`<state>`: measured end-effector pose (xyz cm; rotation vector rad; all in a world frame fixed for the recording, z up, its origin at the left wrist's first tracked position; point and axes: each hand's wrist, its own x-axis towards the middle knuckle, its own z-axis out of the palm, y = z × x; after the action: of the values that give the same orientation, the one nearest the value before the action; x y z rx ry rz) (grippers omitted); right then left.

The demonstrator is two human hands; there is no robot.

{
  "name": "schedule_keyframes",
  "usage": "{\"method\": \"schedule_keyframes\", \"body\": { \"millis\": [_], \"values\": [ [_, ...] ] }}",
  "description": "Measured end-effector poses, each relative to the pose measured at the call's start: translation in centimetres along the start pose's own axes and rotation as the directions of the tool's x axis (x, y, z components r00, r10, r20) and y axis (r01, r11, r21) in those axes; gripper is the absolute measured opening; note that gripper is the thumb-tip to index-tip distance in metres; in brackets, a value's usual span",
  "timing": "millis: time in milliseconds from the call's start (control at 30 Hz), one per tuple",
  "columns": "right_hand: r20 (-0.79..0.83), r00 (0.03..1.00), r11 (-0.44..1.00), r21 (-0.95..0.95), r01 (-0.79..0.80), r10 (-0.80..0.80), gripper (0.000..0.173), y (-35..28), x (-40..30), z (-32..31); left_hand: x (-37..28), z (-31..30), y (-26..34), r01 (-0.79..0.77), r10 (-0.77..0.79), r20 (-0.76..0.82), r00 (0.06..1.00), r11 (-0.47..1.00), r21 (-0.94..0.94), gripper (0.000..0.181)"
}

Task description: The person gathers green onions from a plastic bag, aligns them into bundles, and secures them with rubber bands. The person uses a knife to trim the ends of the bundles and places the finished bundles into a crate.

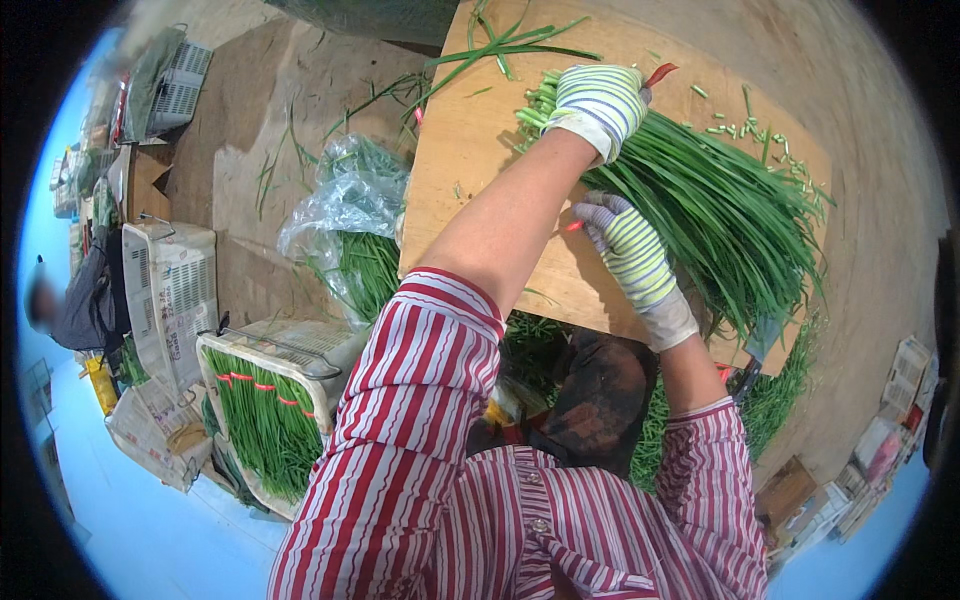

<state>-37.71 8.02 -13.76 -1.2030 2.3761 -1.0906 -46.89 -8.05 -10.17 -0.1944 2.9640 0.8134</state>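
A thick bundle of garlic chives (720, 202) lies across a plywood board (465, 187), its pale cut stem ends to the left and the leaves fanned out to the right. My left hand (596, 105), in a striped knit glove, is closed over the bundle near the stem ends. One end of a red tie strip (661, 74) sticks out beyond its fingers. Below the bundle, my right hand (634, 244), gloved the same way, pinches another red strip end (574, 225). Whether both ends belong to one strip is hidden under the bundle and hands.
Cut stem pieces (784, 154) and loose leaves (510, 49) litter the board. A knife (763, 337) is at its right near corner. To the left stand a plastic bag of chives (360, 195) and a crate of red-tied bundles (266, 420). A person (86, 300) is at far left.
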Motion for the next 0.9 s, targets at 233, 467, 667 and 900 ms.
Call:
{"method": "schedule_keyframes", "body": {
  "millis": [233, 467, 667, 900],
  "values": [
    [-0.313, 0.884, 0.847, 0.509, -0.152, 0.346, 0.016, -1.4, -0.5, 0.2, -0.2, -0.2, 0.3, 0.029, -0.027, 0.082, 0.996, 0.999, -0.024, 0.037],
    [-0.334, 0.756, 0.635, 0.760, -0.138, 0.564, 0.014, -2.2, 0.5, 0.3, -3.6, -0.7, 1.9, 0.113, -0.115, 0.036, 0.993, 0.992, 0.060, 0.037],
    [-0.640, 0.721, 0.939, 0.342, -0.044, 0.267, 0.008, -1.0, -1.3, 0.9, -6.4, 2.1, 1.4, 0.033, -0.025, -0.192, 0.981, 0.999, 0.039, 0.021],
    [-0.625, 0.765, 0.987, 0.133, -0.092, 0.155, 0.012, -2.4, 0.0, -0.8, -8.4, 2.4, 0.3, -0.174, 0.172, -0.242, 0.955, 0.985, 0.015, 0.023]
  ]
}}
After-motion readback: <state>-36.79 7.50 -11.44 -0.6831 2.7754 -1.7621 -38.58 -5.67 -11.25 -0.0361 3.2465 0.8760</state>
